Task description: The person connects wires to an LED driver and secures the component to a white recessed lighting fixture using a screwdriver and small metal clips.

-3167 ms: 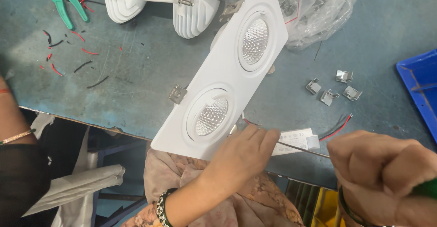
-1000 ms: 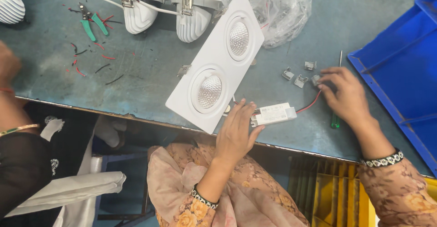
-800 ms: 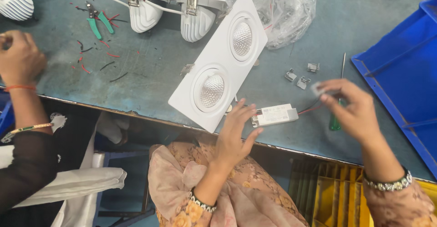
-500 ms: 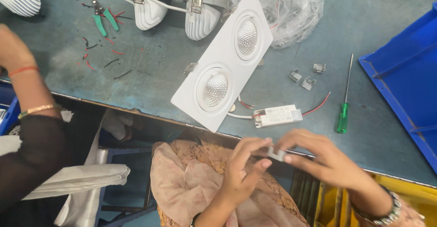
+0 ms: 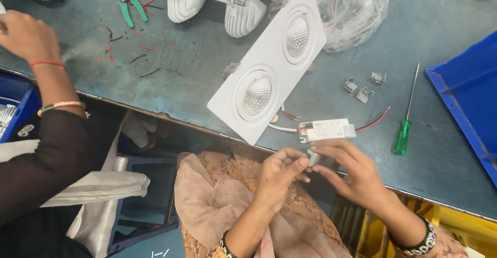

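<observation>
My left hand (image 5: 277, 175) and my right hand (image 5: 352, 172) meet at the table's near edge, fingertips pinching a small metal clip (image 5: 313, 157) between them. Just beyond them lies a small white driver box (image 5: 327, 130) with red and black wires. A white twin-lamp downlight panel (image 5: 269, 64) rests diagonally on the grey-green table (image 5: 196, 77). Three loose metal clips (image 5: 363, 84) lie to its right, beside a green-handled screwdriver (image 5: 406, 118).
Another person's arm (image 5: 41, 61) with bangles reaches over the table at left. Green pliers (image 5: 129, 7) and wire scraps lie at the back left, white lamp housings (image 5: 217, 2) and a clear plastic bag (image 5: 352, 9) at the back. A blue bin (image 5: 466, 92) stands at the right.
My right hand has taken a clip off the table and come back to the near edge. My left hand has left the driver box and now meets the right on the clip.
</observation>
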